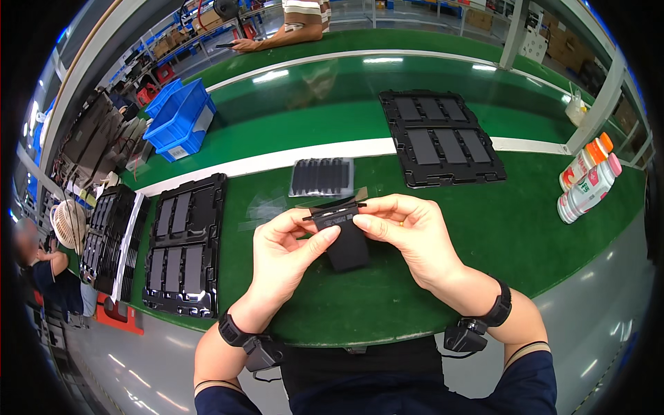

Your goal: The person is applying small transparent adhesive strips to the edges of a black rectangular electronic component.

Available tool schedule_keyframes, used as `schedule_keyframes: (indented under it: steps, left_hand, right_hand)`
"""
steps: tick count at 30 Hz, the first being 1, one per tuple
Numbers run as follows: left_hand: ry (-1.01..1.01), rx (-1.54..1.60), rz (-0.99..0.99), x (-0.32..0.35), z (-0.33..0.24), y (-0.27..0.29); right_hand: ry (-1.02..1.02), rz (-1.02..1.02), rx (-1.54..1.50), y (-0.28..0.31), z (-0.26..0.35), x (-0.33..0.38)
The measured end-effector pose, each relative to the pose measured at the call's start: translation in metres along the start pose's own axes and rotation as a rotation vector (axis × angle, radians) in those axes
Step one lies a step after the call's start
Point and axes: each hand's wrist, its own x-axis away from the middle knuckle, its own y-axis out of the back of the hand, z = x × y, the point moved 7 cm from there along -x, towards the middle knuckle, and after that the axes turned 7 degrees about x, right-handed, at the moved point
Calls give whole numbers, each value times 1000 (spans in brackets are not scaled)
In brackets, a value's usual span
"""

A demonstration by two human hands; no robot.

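Observation:
A flat black battery pack (348, 243) hangs between my hands above the green tabletop, its top edge tilted slightly. My left hand (289, 250) pinches its upper left corner between thumb and fingers. On the other side, my right hand (407, 232) grips the upper right corner, the thumb lying on the pack's front face. Along that top edge runs a narrow dark strip (335, 210) with a small tab sticking out at the left end. Clear film (266, 209) lies just beyond my left fingers. Behind my hands sits a clear pouch (321, 177) with several black strips.
Black moulded trays with flat dark packs stand at the left (182, 242) and far right (443, 138). More trays (105, 238) are stacked at the far left. Blue bins (181, 121) rest beyond a white strip. Two bottles (590, 187) stand at right. Another person's forearm (287, 38) rests across the bench.

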Motion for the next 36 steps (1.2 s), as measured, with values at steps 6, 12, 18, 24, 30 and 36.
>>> schedule_keyframes:
  steps: [6, 12, 18, 24, 30, 36]
  left_hand:
    - [-50, -90, -48, 2, -6, 0]
    - [-133, -210, -100, 6, -12, -2]
    - [-240, -406, -77, 10, -26, -10]
    - [-127, -269, -83, 5, -15, 3]
    - [93, 18, -7, 1, -3, 2]
    - [57, 141, 41, 1, -1, 1]
  right_hand:
    - [125, -40, 224, -8, 7, 10]
    - [425, -19, 808, -30, 25, 27]
    - [515, -7, 1129, -50, 20, 34]
    - [515, 89, 1304, -47, 19, 29]
    - [110, 36, 262, -2, 25, 3]
    - [-163, 248, -5, -6, -1, -2]
